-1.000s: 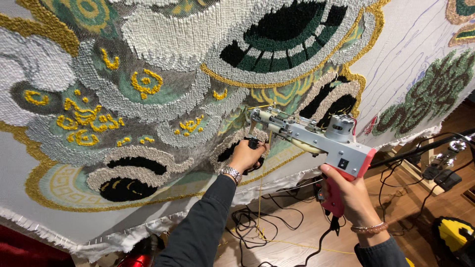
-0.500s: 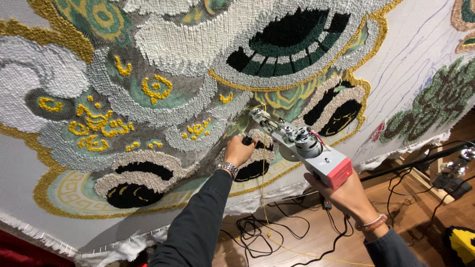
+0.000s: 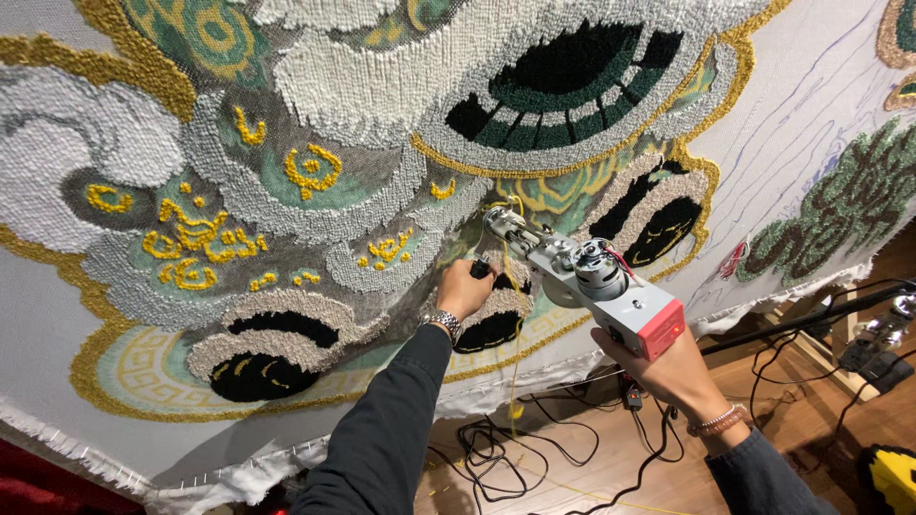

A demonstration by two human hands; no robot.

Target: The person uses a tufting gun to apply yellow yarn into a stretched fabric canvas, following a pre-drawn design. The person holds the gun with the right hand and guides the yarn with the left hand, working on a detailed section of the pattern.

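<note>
A grey tufting gun [image 3: 584,280] with a red rear end points its needle tip at the tufted rug [image 3: 315,172] stretched on a frame. My left hand [image 3: 465,288] grips the gun's black front handle, close against the cloth. My right hand [image 3: 668,370] holds the rear grip under the red end. A yellow yarn [image 3: 515,324] runs from the gun's tip down toward the floor. The tip sits at a yellow and green patch between a grey area and black ovals.
Black cables [image 3: 534,448] lie tangled on the wooden floor below the rug's lower edge. A yellow object [image 3: 895,477] sits at the bottom right, and a dark stand arm [image 3: 811,319] crosses at right. Untufted white cloth [image 3: 821,105] with drawn lines lies to the right.
The gun has swung so its body points more toward me and its tip sits a little higher on the rug. Both hands kept their grips.
</note>
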